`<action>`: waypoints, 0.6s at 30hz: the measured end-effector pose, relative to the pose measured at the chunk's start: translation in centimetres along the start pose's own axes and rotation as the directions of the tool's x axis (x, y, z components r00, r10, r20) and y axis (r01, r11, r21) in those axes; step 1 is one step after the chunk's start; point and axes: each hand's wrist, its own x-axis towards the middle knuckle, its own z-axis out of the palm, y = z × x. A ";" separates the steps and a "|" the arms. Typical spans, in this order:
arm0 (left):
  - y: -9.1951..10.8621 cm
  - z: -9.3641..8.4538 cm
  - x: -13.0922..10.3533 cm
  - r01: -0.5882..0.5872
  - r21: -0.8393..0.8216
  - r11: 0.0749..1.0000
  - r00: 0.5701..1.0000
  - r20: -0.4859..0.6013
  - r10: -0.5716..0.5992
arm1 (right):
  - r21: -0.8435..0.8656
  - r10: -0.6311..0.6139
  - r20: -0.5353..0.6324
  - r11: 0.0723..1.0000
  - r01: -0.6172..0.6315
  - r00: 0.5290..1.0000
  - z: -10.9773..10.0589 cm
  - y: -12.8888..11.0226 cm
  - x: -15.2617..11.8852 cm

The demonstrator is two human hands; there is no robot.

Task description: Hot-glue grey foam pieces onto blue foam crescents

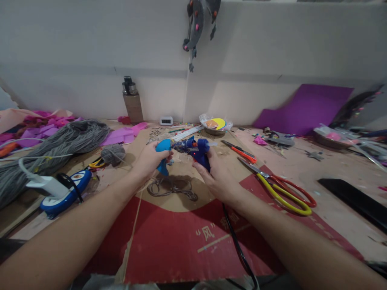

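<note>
Blue piece being pinched by left fingers; glue gun being gripped by right fingers, seemingly for aiming nozzle.

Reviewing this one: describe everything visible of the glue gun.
The glue gun is dark blue, plastic-looking, with a small red light lit on its side and a pale, translucent stick jutting from its rear. The right hand grips its handle above the cardboard; its front points left, towards the blue piece in the left hand. Whether they touch is unclear.

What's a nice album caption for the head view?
A blue glue gun in the right hand points toward a blue piece in the left hand, above printed cardboard.
</note>
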 end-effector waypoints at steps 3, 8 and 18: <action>0.1 0.0 0.0 -0.004 -0.001 1.000 1.000 -0.002 0.004 | 0.017 -0.009 0.008 1.000 0.009 1.000 0.0 -0.1 -0.1; 0.3 0.2 -0.3 0.010 0.018 1.000 1.000 -0.001 -0.010 | 0.030 0.006 -0.014 1.000 -0.005 1.000 -0.1 -0.4 0.0; 0.4 0.5 -0.7 0.008 0.087 0.996 1.000 0.008 -0.009 | -0.004 0.045 -0.060 0.999 -0.045 0.997 -0.3 -0.3 0.1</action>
